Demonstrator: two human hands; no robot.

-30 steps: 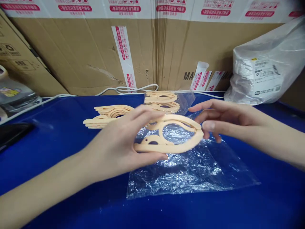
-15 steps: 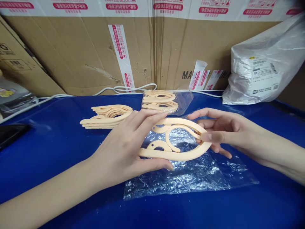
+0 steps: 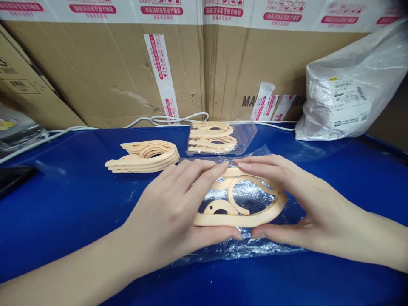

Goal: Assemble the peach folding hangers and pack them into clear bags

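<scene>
A cream folded plastic hanger (image 3: 242, 220) lies flat over a clear plastic bag (image 3: 219, 255) in the middle. My left hand (image 3: 181, 204) grips its left part, thumb along the near edge and fingers over the far edge. Around its right end curves my right hand (image 3: 299, 195), fingertips on the far side and thumb at the near side. Both hands are closed on the hanger. Whether more hangers lie beneath it is hard to tell. Left of them sits a stack of several similar hangers (image 3: 143, 159). Behind is a clear packet of hangers (image 3: 212, 138).
Cardboard boxes (image 3: 121, 72) stand along the back of the blue table (image 3: 79, 212). A white cable (image 3: 137, 123) runs along their base. At the back right stands a white plastic parcel (image 3: 338, 93). A dark flat object (image 3: 15, 180) lies at the left edge.
My right hand has changed from pinching the hanger's right tip to spanning its sides. The hanger and my left hand have shifted slightly right and nearer to me.
</scene>
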